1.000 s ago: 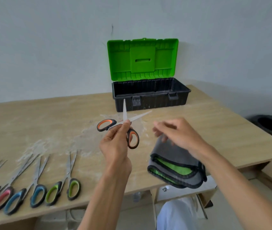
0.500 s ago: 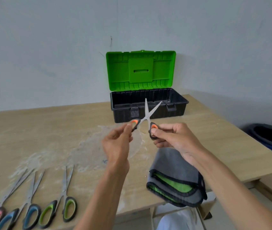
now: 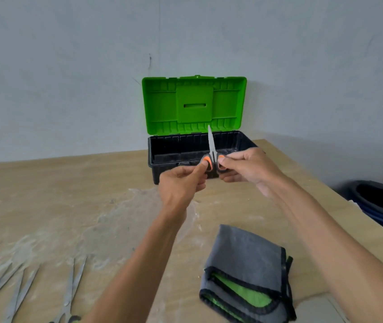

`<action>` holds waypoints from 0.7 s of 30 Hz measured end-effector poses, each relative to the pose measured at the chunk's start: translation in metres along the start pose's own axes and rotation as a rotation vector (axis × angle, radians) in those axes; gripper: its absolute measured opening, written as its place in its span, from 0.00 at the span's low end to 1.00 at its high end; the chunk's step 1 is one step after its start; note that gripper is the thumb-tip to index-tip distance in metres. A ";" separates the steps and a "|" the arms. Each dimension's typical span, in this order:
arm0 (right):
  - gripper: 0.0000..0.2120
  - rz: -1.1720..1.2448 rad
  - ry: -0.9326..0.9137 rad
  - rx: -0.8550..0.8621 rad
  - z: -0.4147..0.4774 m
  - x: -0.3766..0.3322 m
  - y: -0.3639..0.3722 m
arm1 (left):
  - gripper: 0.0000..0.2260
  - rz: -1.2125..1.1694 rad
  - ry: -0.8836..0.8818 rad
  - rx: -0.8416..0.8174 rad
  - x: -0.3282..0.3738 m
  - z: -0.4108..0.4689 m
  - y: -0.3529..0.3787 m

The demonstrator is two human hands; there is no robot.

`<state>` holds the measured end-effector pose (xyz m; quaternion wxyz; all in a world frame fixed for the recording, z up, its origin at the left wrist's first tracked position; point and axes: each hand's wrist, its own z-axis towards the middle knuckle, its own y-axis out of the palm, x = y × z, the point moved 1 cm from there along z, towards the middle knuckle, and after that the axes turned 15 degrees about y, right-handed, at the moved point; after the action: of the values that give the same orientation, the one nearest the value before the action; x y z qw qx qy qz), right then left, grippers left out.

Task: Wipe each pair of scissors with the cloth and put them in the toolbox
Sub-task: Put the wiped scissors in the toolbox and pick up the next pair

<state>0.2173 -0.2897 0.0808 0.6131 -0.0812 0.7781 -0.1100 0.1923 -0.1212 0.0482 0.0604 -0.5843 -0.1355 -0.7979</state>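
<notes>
Pale wooden table (image 3: 46, 206), streaked with whitish dust, fills the lower half of the view. At seven o'clock, nearest the person, the blades of several spare scissors (image 3: 70, 285) lie on the wood with their tips pointing away; their handles are mostly cut off by the bottom edge. At five o'clock a folded grey cloth (image 3: 244, 259) with dark piping and a green inner layer lies flat on the table, touched by neither hand. Further out, near the centre, both bare arms reach forward and hold the orange-handled scissors (image 3: 211, 143) up off the table. The left hand (image 3: 179, 185) pinches the left handle loop between thumb and curled fingers, and the right hand (image 3: 248, 167) pinches the right loop the same way. The blades are closed together and point straight up towards twelve o'clock. Just behind them at twelve o'clock stands the black toolbox (image 3: 179, 150), its green lid (image 3: 194, 104) raised upright against the grey wall (image 3: 69, 66). At three o'clock, beyond the table's edge, sits a dark bin (image 3: 381, 201).
</notes>
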 end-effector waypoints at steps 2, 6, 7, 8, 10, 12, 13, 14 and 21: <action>0.07 -0.010 0.021 0.049 0.027 -0.010 -0.008 | 0.18 0.332 0.158 -0.055 -0.007 0.028 0.003; 0.06 -0.203 0.053 0.191 0.081 -0.027 -0.022 | 0.22 0.966 0.475 -0.132 -0.034 0.077 -0.004; 0.06 -0.250 0.073 0.233 0.096 -0.029 -0.025 | 0.24 1.059 0.492 -0.187 -0.041 0.089 -0.008; 0.07 -0.289 0.092 0.267 0.111 -0.030 -0.028 | 0.26 1.137 0.493 -0.251 -0.049 0.099 -0.011; 0.07 -0.375 0.118 0.314 0.137 -0.030 -0.030 | 0.28 1.260 0.463 -0.370 -0.062 0.116 -0.017; 0.07 -0.468 0.138 0.327 0.157 -0.031 -0.027 | 0.31 1.331 0.428 -0.456 -0.077 0.126 -0.021; 0.07 -0.519 0.155 0.326 0.165 -0.031 -0.026 | 0.33 1.353 0.441 -0.472 -0.083 0.130 -0.023; 0.08 -0.581 0.172 0.320 0.172 -0.031 -0.024 | 0.35 1.369 0.478 -0.460 -0.088 0.132 -0.025; 0.15 -0.811 0.374 0.172 0.212 -0.025 -0.004 | 0.36 1.421 0.553 -0.412 -0.094 0.132 -0.027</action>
<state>0.4290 -0.3019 0.0575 0.3738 -0.3071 0.7687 -0.4184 0.3350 -0.0630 -0.0084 0.4779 -0.3105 0.4410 -0.6934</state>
